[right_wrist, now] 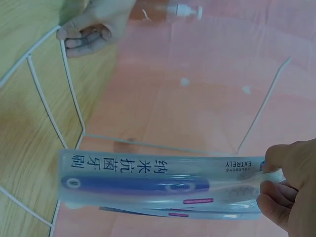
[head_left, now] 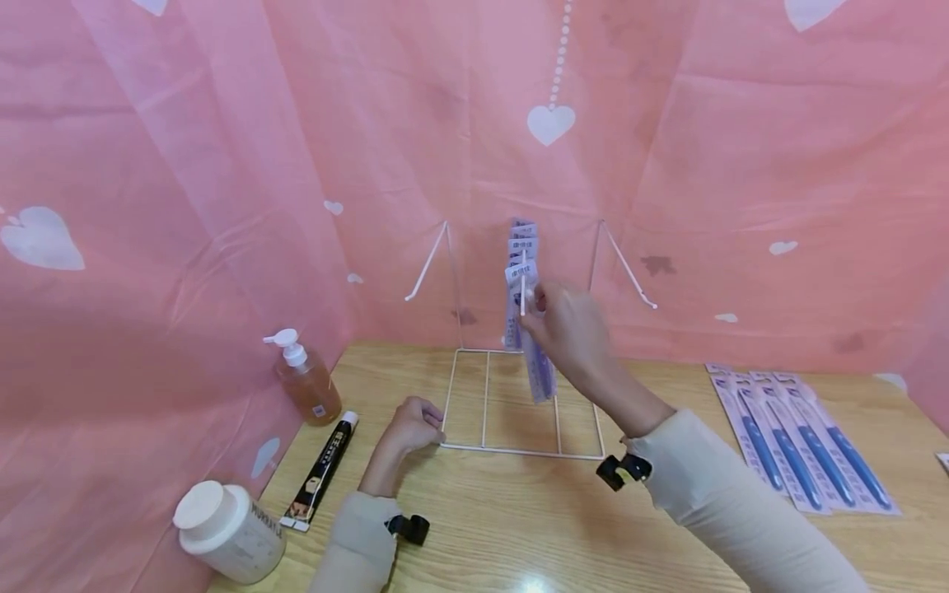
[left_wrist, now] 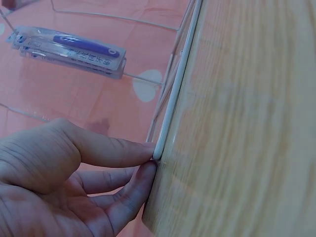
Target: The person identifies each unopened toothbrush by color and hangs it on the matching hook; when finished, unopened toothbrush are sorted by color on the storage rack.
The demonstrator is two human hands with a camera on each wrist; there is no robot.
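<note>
We see the right hand (head_left: 571,325) raised, thumb and fingers pinching the upper part of a toothbrush pack (head_left: 539,371). The pack hangs below those fingers, over the base of the wire rack (head_left: 519,451); its top card appears threaded on the middle hook (head_left: 522,306), whose tip pokes out in front. Just beyond the fingers, hung packs (head_left: 522,232) line the same hook, taking up its rear stretch.

Low and to the other side, the left hand (head_left: 413,425) grasps the rack's near corner between thumb and fingers. We note the left hook (head_left: 427,263) above and beyond this hand, and the right hook (head_left: 628,266) beside and beyond the right hand, both bare.

The right hand and the pack block part of our view of the rack's back and base. The right forearm (head_left: 638,399) lies between the rack and four loose packs (head_left: 804,445), laid overlapping on the table (head_left: 482,511) to the right of that hand.

Outward of the left hand we log a dark tube (head_left: 320,473) lying flat, a pump bottle (head_left: 307,387) upright behind it, and a white jar (head_left: 233,531) nearer us. Pink cloth (head_left: 445,123) backs everything beyond both hands.
</note>
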